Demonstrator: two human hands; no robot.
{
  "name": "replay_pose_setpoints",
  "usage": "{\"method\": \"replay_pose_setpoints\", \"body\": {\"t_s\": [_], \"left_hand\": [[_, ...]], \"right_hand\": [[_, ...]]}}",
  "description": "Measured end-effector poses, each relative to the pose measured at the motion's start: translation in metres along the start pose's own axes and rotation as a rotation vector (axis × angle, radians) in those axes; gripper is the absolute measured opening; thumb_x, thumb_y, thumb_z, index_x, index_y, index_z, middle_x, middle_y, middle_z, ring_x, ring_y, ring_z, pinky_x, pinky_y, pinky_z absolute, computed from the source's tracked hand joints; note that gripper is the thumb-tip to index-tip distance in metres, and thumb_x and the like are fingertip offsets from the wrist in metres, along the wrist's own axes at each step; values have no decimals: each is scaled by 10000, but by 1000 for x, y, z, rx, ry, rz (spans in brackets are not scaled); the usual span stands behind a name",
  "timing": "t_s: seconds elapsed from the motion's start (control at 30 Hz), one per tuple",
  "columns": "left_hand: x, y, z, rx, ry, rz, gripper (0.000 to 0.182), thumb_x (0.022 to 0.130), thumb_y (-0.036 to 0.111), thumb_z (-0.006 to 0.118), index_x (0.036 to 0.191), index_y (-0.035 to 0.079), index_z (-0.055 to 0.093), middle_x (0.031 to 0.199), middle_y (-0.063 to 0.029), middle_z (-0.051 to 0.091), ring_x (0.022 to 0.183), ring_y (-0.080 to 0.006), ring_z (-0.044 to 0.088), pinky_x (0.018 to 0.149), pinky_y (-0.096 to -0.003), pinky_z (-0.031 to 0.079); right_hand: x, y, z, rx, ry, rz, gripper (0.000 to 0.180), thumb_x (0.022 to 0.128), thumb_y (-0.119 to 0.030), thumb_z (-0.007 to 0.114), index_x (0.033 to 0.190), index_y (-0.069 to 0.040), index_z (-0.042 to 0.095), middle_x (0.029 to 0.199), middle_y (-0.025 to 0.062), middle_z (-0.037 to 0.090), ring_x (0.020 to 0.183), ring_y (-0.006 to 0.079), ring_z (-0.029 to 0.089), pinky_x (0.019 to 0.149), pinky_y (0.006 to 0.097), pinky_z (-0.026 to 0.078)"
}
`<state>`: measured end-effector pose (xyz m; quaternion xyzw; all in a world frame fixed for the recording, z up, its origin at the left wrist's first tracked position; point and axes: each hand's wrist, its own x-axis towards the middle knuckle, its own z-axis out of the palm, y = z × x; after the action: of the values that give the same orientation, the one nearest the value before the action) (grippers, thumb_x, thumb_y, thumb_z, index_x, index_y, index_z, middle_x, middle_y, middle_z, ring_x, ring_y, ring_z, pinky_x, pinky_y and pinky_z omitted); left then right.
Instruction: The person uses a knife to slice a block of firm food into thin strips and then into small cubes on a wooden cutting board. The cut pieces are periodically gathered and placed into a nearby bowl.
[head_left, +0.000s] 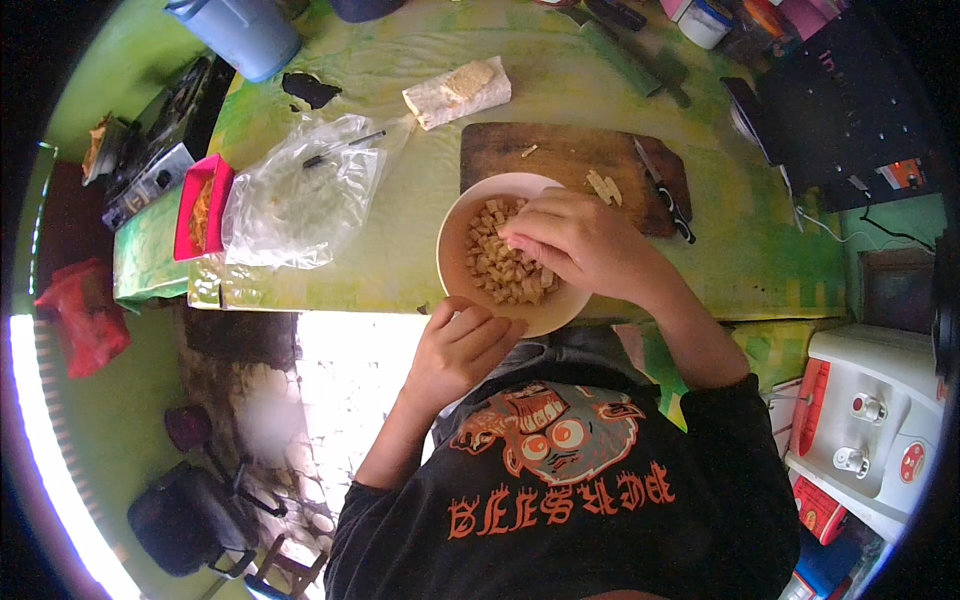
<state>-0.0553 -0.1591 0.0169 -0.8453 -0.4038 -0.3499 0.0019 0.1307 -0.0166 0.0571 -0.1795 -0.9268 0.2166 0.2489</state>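
Observation:
A cream-coloured bowl (452, 259) sits at the table's near edge, its far side overlapping a wooden cutting board (491, 150). Small light-brown cubes, apparently tempeh (514, 281), cover its bottom. My left hand (457, 345) grips the bowl's near rim with curled fingers. Over the bowl, my right hand (581, 244) has its fingertips bunched at the cubes; whether pieces are between them is hidden. A few cut strips (604, 187) lie on the board just beyond my right hand. A black-handled knife (658, 184) rests along the board's right side.
Beyond the board, a pale block (469, 80) lies on a white wrapper (429, 107). A clear plastic bag (300, 214) and a pink container (227, 184) with shredded food are at left. A blue pitcher (251, 37) stands far left. A water dispenser (862, 397) is at right.

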Motion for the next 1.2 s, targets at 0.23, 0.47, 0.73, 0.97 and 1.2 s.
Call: {"method": "replay_pose_setpoints", "body": {"t_s": [0.23,0.47,0.73,0.97,1.2], "left_hand": [[5,2,-6,8,-17,37,333,655,104,670,976,19,702,887,-20,640,807,-151,604,730,-321,474],[1,0,-6,-31,-26,-4,354,635,103,669,973,6,710,878,-28,642,786,-164,599,667,-308,467],[-1,-12,-19,49,140,-149,313,604,65,722,911,12,737,833,-27,654,749,-175,596,640,-318,461],[-18,-72,-56,428,188,-265,166,715,-1,719,877,35,722,788,-40,648,750,-196,588,666,-345,449],[-41,-111,-65,564,122,-474,131,767,70,745,890,62,699,895,-26,652,865,-241,583,800,-387,438]], "right_hand": [[3,-8,12,-105,-96,-120,223,846,-216,677,1027,-86,681,1110,69,628,1035,289,588,921,438,450],[-12,-16,-16,-32,-258,-11,176,818,-166,697,972,-81,708,1068,76,634,1028,292,595,895,418,469],[-29,-3,-55,-74,134,200,203,861,-61,663,1062,-43,684,1042,113,635,963,273,617,835,361,487],[-86,30,-50,-314,351,636,183,921,-97,619,1077,-11,662,970,141,619,903,285,615,807,355,487],[-137,52,-43,-471,360,832,267,890,-197,666,1098,-33,637,977,180,615,918,354,606,791,410,486]]}}
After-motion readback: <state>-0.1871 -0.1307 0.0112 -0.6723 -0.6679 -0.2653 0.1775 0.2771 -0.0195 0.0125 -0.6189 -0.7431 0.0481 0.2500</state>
